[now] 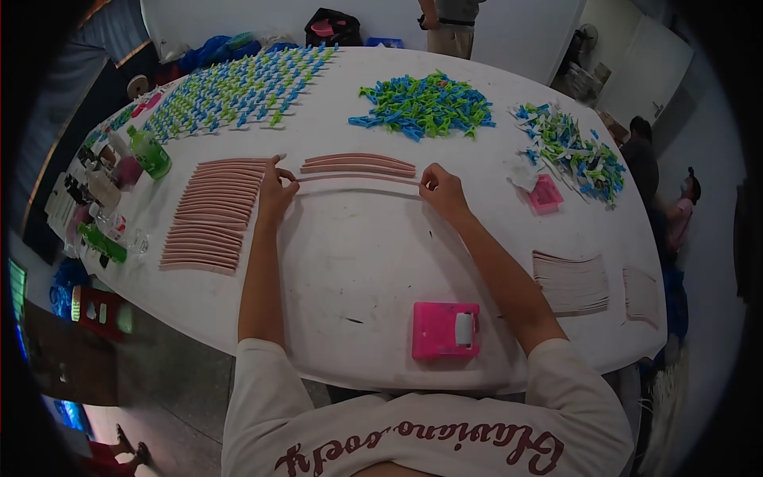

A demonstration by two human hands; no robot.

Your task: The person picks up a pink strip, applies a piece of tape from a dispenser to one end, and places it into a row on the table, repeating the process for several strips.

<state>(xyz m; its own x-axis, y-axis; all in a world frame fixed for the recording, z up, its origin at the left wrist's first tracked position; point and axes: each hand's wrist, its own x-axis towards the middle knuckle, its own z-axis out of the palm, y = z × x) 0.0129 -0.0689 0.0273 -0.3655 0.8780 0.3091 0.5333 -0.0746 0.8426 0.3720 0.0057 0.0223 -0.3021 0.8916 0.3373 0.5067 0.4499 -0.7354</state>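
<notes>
A thin pinkish-brown strip (359, 176) stretches between my two hands, bowed slightly upward. My left hand (276, 195) pinches its left end, beside a long row of similar strips (208, 213) laid out on the left. At the other end, my right hand (445, 192) grips the strip with closed fingertips. Just beyond it lie several more pinkish strips (358, 163). Nearer my body, a pink box with a white roll (433, 330) sits on the white table (358, 262).
Blue and green clothes pegs form a heap (425, 107), rows at far left (238, 89) and another pile with white pieces (580, 155). A pink tray (545, 195) and pale strips (571, 282) lie right. Bottles (149, 153) crowd the left edge. People stand beyond the table.
</notes>
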